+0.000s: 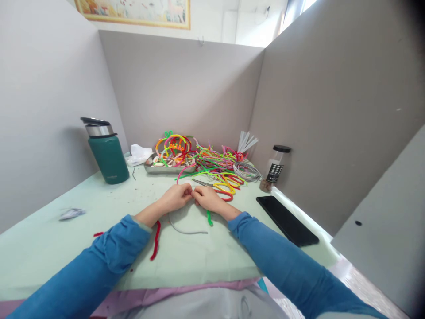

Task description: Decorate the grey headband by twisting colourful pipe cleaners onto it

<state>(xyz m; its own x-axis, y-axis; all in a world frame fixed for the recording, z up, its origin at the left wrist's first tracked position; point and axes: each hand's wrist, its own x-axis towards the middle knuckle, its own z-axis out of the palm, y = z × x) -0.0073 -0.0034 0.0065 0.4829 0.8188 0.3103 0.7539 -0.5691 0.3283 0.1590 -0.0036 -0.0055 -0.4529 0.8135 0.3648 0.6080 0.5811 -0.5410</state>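
My left hand (177, 196) and my right hand (206, 197) meet over the middle of the table, fingertips pinched close together. What lies between the fingers is too small to make out. A thin grey wire (186, 232) curves on the cloth below my left hand. A red fuzzy stem piece (156, 241) lies beside my left wrist, and a green piece (209, 218) is just below my right hand. Scissors with yellow and red handles (226, 188) rest behind my right hand. A pink stem (181, 173) rises behind my left hand.
Behind stand a metal tray (171, 169) with fuzzy stem shapes, a heap of coloured stems (215, 158) and coiled wire (247, 171). A green bottle (109, 157) is left; a clear jar (275, 170) and black phone (287, 220) are right. Grey partitions (182, 84) enclose the table.
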